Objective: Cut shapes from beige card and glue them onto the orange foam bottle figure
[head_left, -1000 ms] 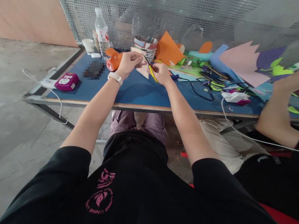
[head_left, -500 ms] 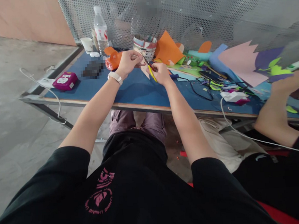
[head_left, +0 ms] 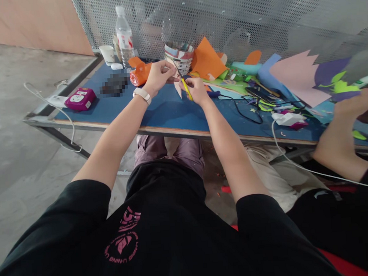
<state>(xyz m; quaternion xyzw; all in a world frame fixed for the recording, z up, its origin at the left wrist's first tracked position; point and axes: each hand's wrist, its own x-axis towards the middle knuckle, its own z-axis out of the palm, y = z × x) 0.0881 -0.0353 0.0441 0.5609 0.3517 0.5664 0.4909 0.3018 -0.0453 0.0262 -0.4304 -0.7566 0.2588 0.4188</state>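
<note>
Left fingers (head_left: 168, 71) pinch the top of the pale paper piece (head_left: 177, 89), right fingers (head_left: 190, 83) are curled shut round the yellow-handled scissors (head_left: 186, 90), blades up into the piece; we can't tell how far the blades are apart. Change over the last second is small: both grips unchanged, the right hand (head_left: 197, 91) has crept slightly left toward the left hand (head_left: 158, 75), and the piece now shows narrower, so we judge it has been turned a little against the blades. We read that as the same cut carrying on, no regrip, nothing set down. The piece is held just above the table (head_left: 166, 114), between the two hands, not lying flat on it. White watch (head_left: 142, 94) on the left wrist. Just behind the left hand sits the orange roll (head_left: 138, 75); behind the scissors the striped paper cup (head_left: 179, 54) and the orange sheet (head_left: 205, 61), none moved. Further out: bottle (head_left: 123, 33) and white cup (head_left: 108, 55) at the back left, pink box (head_left: 80, 99) near the left edge, black cable (head_left: 243, 108) to the right. Far right a co-worker's hand (head_left: 353, 104) has shifted slightly over the coloured offcuts, well apart from ours
</note>
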